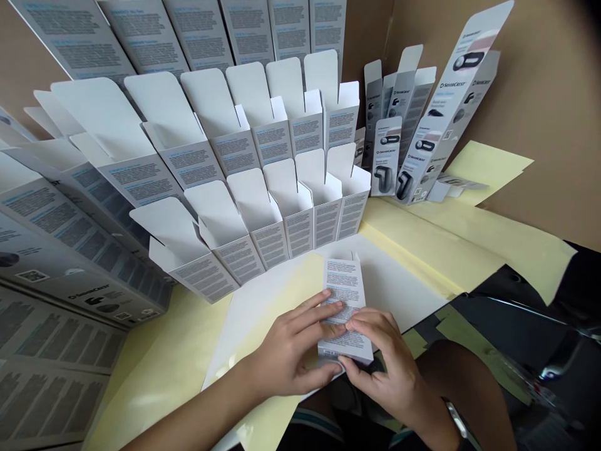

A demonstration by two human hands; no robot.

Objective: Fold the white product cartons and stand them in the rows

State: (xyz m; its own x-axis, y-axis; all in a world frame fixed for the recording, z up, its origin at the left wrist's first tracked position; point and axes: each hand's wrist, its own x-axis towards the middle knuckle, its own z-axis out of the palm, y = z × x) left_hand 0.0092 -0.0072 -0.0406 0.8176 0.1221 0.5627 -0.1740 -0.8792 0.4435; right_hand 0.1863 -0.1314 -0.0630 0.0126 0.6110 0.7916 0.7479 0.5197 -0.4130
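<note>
A grey-white printed carton lies flat at the near edge of the work surface, its text panel up and a small flap sticking out at its far end. My left hand rests its fingers across the panel, with the thumb at the carton's near end. At the near right corner, my right hand grips the same carton between thumb and fingers. The near end flap is partly hidden by both thumbs. Just beyond stands a front row of cartons with their lids raised.
More open-topped cartons stand in rows behind. Large stacked cartons rise at the left. Several SilverCrest cartons stand at the back right, beside yellow paper sheets. Brown cardboard walls enclose the back. Metal chair parts show lower right.
</note>
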